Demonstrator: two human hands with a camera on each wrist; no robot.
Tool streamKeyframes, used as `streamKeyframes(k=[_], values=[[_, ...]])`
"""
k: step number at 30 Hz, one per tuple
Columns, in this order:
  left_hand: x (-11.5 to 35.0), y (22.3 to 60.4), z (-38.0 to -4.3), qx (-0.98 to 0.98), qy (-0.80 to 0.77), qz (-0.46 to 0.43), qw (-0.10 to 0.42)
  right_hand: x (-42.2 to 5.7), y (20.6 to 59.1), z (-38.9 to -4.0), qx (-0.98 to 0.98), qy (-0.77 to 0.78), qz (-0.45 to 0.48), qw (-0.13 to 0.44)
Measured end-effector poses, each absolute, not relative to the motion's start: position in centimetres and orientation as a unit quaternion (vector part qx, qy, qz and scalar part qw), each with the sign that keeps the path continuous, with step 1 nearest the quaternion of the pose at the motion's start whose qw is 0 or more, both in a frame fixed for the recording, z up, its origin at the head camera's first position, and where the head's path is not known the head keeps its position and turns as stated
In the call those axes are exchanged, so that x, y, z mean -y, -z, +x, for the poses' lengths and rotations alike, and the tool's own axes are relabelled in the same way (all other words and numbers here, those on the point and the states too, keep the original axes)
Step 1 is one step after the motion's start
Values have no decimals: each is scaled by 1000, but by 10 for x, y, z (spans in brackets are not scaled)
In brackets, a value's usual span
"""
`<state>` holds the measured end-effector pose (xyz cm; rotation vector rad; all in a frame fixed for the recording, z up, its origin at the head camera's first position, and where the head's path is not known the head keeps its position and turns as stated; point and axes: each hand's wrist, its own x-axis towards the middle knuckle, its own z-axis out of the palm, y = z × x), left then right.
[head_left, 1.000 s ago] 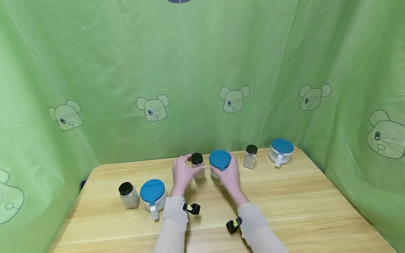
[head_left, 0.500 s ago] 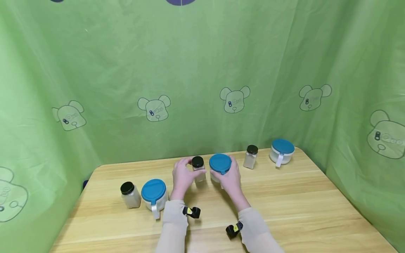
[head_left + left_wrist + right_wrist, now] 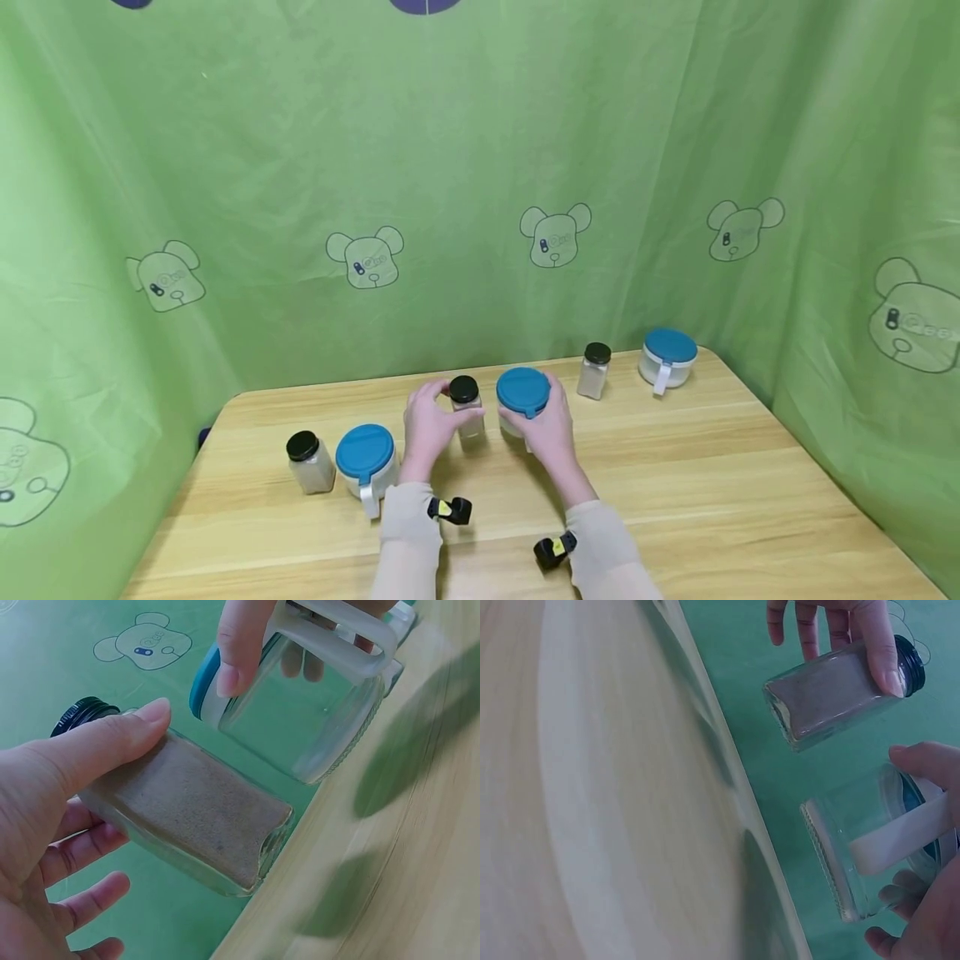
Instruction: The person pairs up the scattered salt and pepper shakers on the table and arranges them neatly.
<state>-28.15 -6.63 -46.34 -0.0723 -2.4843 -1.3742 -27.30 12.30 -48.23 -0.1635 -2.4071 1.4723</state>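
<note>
My left hand (image 3: 426, 427) grips a square glass spice jar (image 3: 199, 806) with a black lid and grey-brown powder inside. Its thumb lies along the near side. Close by on the right, my right hand (image 3: 551, 425) holds a round clear seasoning jar (image 3: 859, 829) with a blue lid (image 3: 522, 390) and a white handle. A little white stuff shows at that jar's bottom. Both jars appear raised off the table, since their shadows lie apart from them in the wrist views. They stand side by side with a small gap.
On the left of the wooden table (image 3: 712, 500) stand a black-lidded jar (image 3: 315, 471) and a blue-lidded jar (image 3: 365, 454). A smaller black-lidded jar (image 3: 593, 375) and another blue-lidded jar (image 3: 667, 362) are at the back right. A green curtain (image 3: 465, 167) hangs behind.
Both hands have drawn slightly back toward me with their jars still held. The spice jar has also shifted a touch left within the last half second. Other jars remain in place.
</note>
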Motion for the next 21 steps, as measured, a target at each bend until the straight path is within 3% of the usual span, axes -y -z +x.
streamKeyframes(k=[21], values=[[68,466,-268,869,474,-41,137,-114,482,-253,833,-527,-56,159]])
